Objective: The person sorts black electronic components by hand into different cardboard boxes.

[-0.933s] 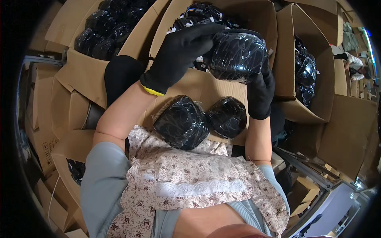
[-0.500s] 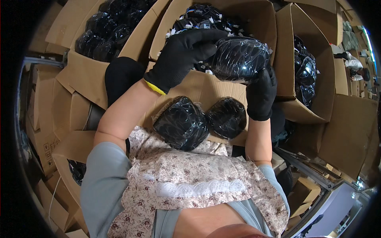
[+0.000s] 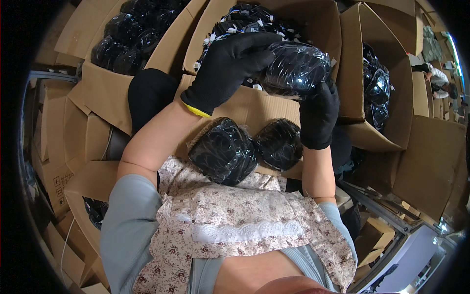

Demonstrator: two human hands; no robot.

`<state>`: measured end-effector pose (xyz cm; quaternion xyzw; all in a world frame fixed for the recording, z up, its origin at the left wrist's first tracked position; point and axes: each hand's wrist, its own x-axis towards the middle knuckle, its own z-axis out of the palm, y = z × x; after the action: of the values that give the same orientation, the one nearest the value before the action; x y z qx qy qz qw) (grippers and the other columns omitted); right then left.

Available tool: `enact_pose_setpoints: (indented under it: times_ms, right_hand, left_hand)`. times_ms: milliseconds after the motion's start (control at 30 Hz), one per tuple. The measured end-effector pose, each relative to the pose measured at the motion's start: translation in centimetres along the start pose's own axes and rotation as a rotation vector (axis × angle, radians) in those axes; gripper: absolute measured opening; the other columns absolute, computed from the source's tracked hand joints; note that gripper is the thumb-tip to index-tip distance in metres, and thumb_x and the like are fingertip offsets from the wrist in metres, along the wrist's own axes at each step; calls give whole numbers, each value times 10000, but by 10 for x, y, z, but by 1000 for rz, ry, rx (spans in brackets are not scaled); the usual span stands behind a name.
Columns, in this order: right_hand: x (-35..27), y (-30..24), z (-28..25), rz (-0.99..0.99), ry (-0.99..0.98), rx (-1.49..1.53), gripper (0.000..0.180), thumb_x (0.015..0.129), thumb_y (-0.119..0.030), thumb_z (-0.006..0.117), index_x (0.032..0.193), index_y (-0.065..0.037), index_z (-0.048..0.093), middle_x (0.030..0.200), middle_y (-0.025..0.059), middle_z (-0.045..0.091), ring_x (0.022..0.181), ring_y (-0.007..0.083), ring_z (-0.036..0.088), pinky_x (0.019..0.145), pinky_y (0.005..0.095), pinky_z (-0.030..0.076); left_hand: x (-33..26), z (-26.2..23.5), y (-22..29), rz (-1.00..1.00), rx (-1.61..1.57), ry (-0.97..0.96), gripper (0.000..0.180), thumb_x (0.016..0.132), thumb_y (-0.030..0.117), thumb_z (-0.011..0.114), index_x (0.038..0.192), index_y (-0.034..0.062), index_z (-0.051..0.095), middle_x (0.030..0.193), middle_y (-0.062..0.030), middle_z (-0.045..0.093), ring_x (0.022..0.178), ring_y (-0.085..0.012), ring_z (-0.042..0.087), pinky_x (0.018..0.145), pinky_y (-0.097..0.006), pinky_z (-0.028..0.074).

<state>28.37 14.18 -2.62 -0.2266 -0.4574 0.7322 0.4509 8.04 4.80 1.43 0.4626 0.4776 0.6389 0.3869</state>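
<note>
Between my two black-gloved hands is a rounded, glossy black part [image 3: 296, 69] wrapped in clear film, raised over the near edge of an open carton. My left hand [image 3: 232, 68] pinches its left end, thumb and fingers closed near the film. My right hand [image 3: 319, 117] grips its lower right corner from below, with the fingers partly hidden behind it. On a cardboard sheet [image 3: 245, 105] across my lap lie a larger film-wrapped black bundle [image 3: 223, 152] and a smaller film-wrapped black part [image 3: 280, 144], side by side.
Beyond my hands, the carton [image 3: 318, 24] holds black parts with cables and white connectors [image 3: 254, 19]. Film-wrapped black parts fill a left carton [image 3: 105, 81] and a right carton [image 3: 350, 63]. A metal frame [image 3: 377, 206] stands at lower right. Another person [image 3: 438, 81] is far right.
The wrapped part has shifted slightly left and tilted a little in my hands. My left hand has moved slightly right along it. The far person has shifted position.
</note>
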Motion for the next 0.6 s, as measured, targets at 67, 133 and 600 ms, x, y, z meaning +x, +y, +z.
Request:
enact_pose_setpoints:
  times_ms: [67,133,600]
  right_hand:
    - [0,2,1,39,24,30,368,966,-161,481,1296,1,504,1254,104,575,1158,207,549,1014,373,422]
    - [-1,2,4,-15,-117,200,369,973,-168,460,1300,-2,507,1252,105,577,1172,213,542,1012,368,423]
    - [3,2,1,35,-133,203,412,985,-251,435,1340,-47,489,1309,89,549,1218,215,509,1048,387,377]
  left_hand:
    - [-1,2,5,-75,16,10,362,947,195,601,1284,64,589,1246,-106,619,1161,-206,584,997,-309,466]
    - [-2,0,4,-78,-1,10,362,943,184,605,1286,67,587,1246,-107,617,1165,-206,578,999,-310,463]
    - [-4,-20,-3,28,326,-72,320,936,164,622,1215,8,604,1037,-85,640,962,-148,600,863,-283,497]
